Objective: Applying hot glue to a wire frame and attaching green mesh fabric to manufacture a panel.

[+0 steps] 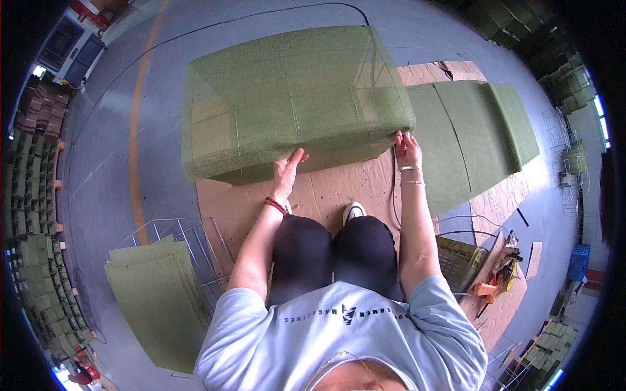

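Observation:
In front of me, a wire frame (294, 114) shows through a sheer green mesh fabric (274, 72) draped over its top and sides. My left hand (285, 174), a red bead bracelet on its wrist, rests against the near side of the fabric with its fingers stretched out. At the near right corner, the fingertips of my right hand (408, 151) pinch the fabric's edge. Beside that corner, a larger green sheet (450, 137) lies spread out to the right, its far right side folded over.
Cardboard (332, 186) lies under the covered frame. Stacked green sheets (153, 287) rest on bare wire frames (207, 244) at my left. On my right stand a yellowish crate (460, 260) and orange-handled tools (486, 288). A black cable (261, 12) crosses the floor.

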The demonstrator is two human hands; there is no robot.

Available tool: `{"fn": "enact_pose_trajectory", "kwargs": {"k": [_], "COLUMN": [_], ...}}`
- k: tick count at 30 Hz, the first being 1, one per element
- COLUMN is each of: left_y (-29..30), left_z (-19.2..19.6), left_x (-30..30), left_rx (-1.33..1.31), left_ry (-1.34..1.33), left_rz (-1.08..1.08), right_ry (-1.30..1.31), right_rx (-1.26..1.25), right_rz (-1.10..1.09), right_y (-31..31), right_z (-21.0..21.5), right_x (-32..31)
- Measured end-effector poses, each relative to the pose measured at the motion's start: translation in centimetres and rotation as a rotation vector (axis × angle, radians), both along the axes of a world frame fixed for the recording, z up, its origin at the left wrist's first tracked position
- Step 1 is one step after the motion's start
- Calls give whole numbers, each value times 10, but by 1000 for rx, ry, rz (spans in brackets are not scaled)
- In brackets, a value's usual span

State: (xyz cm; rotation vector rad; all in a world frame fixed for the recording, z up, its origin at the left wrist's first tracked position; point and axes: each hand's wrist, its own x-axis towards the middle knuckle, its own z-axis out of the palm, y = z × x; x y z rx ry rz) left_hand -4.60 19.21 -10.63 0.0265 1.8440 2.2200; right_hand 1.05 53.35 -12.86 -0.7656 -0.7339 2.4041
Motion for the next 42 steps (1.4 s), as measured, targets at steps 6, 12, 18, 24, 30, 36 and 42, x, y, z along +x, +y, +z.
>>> {"fn": "enact_pose_trajectory", "kwargs": {"k": [6,12,18,24,30,36,42], "left_y": [-1,2,0,-4,2,2,-4], "left_z": [-8,1,-7,-8,-10,-13,-14], "left_x": [-4,-3,-2,-3,-3,-3,-3], "left_rx": [-203,-135,-132,-180,-127,-144,-129], "left_ry": [52,55,32,27,23,25,40], "left_rz": [25,21,33,11,26,29,107], "right_ry": [-43,20,-66,-123,-50,74,-104], "right_rx": [38,2,-35,-27,-18,-188,163], "right_rz": [-27,-85,-46,-66,-38,-23,386], "right_y": [-11,-16,-23,-25,-24,-33,-78], "right_z": [11,6,18,19,13,13,31], "right_x": [-2,-1,4,4,11,24,6]}}
